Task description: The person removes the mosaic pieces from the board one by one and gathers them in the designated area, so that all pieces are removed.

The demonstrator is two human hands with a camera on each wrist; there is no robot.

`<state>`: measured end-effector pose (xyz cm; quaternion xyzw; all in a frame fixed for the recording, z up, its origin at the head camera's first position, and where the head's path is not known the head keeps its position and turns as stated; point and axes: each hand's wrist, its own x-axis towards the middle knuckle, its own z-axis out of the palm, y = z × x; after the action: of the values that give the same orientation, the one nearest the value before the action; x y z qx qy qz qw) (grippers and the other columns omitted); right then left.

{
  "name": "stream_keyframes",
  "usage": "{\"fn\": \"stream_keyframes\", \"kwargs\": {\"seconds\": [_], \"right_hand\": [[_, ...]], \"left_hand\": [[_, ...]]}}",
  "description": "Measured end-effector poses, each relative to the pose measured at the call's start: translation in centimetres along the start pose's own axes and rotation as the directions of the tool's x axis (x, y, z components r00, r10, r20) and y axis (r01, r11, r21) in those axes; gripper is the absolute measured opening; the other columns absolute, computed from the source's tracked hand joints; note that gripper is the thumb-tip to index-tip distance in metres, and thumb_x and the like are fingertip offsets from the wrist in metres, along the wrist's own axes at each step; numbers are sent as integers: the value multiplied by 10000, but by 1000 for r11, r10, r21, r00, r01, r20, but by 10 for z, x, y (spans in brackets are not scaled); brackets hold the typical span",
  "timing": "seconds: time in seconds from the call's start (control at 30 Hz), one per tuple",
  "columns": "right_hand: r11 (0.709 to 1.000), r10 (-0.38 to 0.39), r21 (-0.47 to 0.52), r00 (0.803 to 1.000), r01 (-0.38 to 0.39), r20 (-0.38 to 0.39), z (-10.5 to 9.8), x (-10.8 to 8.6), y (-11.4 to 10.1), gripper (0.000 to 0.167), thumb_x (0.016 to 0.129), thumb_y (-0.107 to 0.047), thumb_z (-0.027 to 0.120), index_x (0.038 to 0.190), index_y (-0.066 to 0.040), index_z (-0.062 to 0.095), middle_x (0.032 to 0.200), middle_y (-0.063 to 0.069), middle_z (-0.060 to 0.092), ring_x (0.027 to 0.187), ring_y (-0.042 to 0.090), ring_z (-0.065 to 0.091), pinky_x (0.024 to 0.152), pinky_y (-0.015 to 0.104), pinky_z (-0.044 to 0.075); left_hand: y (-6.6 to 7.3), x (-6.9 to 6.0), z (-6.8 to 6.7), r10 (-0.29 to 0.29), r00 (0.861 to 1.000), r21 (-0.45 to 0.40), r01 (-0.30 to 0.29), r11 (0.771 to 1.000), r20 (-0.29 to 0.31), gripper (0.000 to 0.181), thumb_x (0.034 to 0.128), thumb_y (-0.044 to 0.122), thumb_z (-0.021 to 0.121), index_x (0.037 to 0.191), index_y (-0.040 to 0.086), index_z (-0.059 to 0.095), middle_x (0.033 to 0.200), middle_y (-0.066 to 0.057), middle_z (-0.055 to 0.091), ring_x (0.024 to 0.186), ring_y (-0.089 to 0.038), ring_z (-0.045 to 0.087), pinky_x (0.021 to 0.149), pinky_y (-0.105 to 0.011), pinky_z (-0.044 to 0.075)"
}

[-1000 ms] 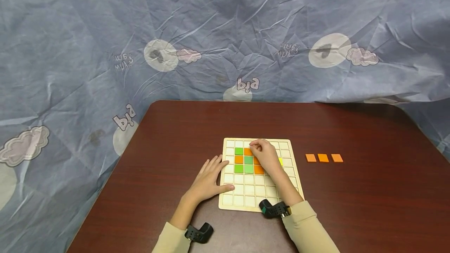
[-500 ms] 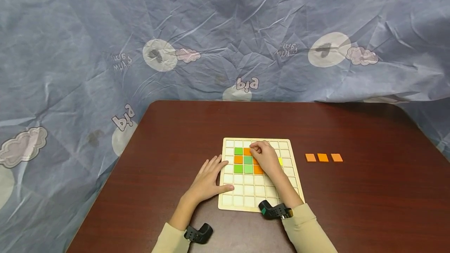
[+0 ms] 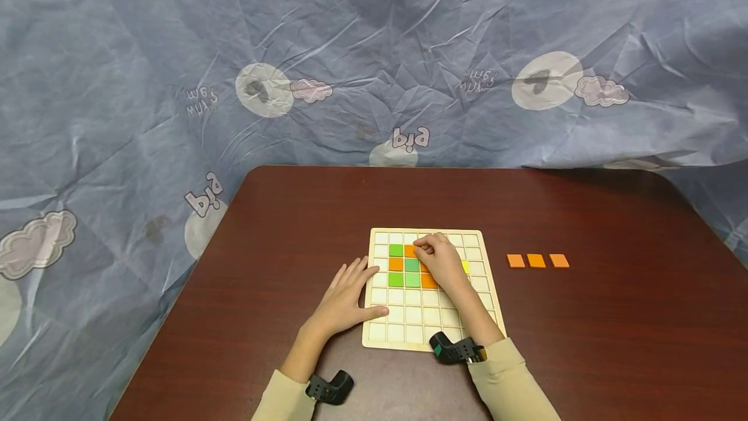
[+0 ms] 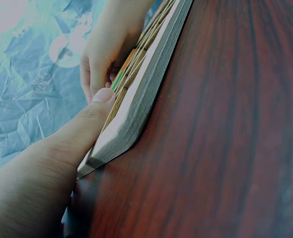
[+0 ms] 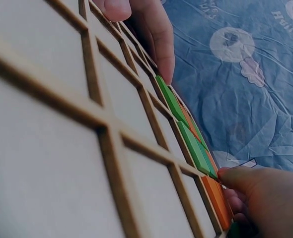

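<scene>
A pale wooden grid board [image 3: 413, 314] lies on the table. My left hand [image 3: 343, 299] rests on its left side, fingers spread and thumb on the board; in the left wrist view the thumb of that hand [image 4: 47, 158] presses near the edge. My right hand [image 3: 447, 268] is over the upper middle, thumb and index finger bent together beside an orange tile [image 3: 410, 251]. Green tiles [image 3: 395, 279] and further orange ones [image 3: 429, 280] sit in nearby cells. In the right wrist view this hand [image 5: 280, 198] touches down by the coloured tiles; whether a tile is between its fingertips is hidden.
Three loose orange tiles [image 3: 536, 261] lie in a row on the dark red table [image 3: 584, 330], right of the board. A yellow tile [image 3: 465, 267] shows beside the right wrist. Behind the table hangs a wrinkled blue printed cloth [image 3: 374, 31].
Both hands keep nearly the same places on the board. The head view has shifted very slightly.
</scene>
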<state>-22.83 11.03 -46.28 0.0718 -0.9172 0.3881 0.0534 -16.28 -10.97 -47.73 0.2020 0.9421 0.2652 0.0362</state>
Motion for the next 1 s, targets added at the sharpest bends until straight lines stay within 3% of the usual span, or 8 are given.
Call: {"fn": "stream_keyframes", "kwargs": {"seconds": [0.6,1.0], "right_hand": [[1000,17,7,1000,-17,6,0,1,1,131,861,-214,625,947,-123,664,852,29,536,759,149,506,682,266,421],[998,18,64,1000,-19,25,-1,1,-2,118,855,-182,628,943,-103,627,865,43,567,792,164,527,723,288,434]], "left_hand": [[0,1,1,7,1000,-4,-7,1000,-9,798,754,632,570,1397,216,343,1511,-56,229,1412,-218,158,1147,-462,102],[0,1,-1,-4,1000,-5,4,1000,-1,808,748,638,572,1403,230,332,1517,-33,214,1415,-213,145,1147,-458,100]]}}
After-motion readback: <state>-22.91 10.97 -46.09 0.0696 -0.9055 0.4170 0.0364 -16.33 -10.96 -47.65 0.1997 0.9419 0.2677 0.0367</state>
